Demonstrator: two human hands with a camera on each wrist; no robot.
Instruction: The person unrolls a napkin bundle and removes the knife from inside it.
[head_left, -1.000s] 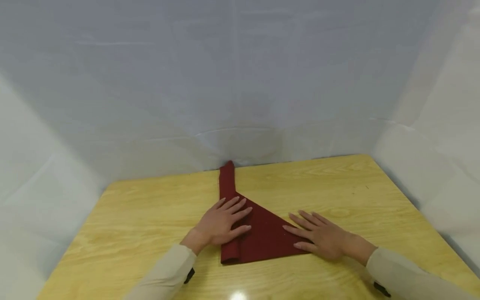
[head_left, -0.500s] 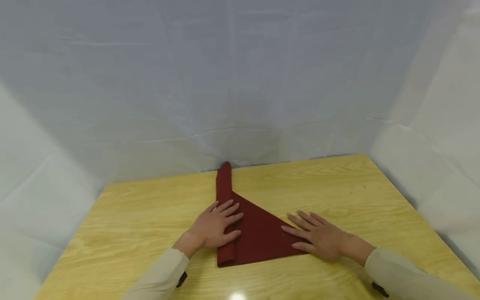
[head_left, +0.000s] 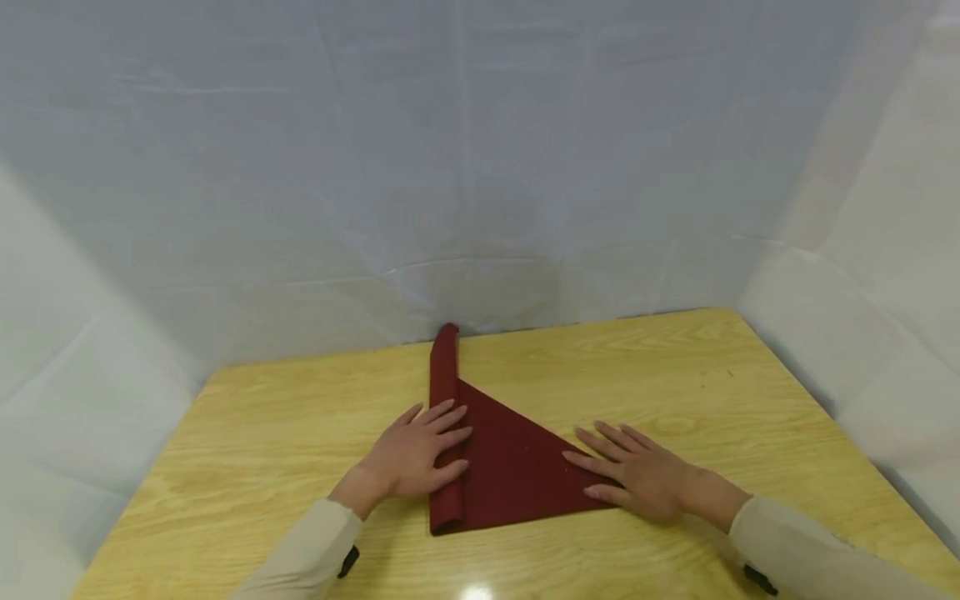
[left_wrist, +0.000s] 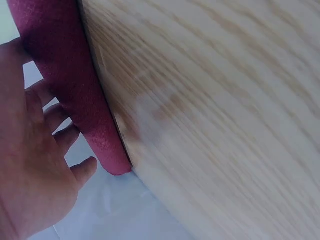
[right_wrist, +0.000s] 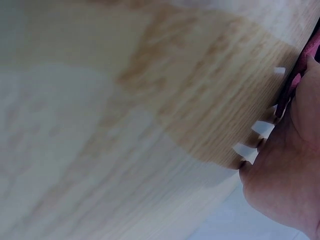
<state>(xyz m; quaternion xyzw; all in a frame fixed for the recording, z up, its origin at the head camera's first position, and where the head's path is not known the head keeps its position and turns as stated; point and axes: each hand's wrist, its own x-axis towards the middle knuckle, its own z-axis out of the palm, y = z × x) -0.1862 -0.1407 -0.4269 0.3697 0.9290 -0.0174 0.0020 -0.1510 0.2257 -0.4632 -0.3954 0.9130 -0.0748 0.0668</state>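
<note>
A dark red cloth lies on the wooden table, its left side rolled into a long tube and the rest spread as a flat triangle pointing right. My left hand rests across the rolled edge, fingers loosely spread over it. From the left wrist view, the fingers reach over the rolled cloth from the side. My right hand lies flat on the cloth's right corner, hiding its tip. In the right wrist view, a sliver of the cloth shows beyond the right hand.
The wooden table has a yellow grain and a bright reflection at its front. Behind it hangs a pale sheet, and the roll's far end reaches the table's back edge against it. More white sheeting stands at the sides.
My left hand has slid left over the roll, its fingertips drawing back from the flat part. The roll has shifted slightly left and looks a bit narrower. The right hand stays put.
</note>
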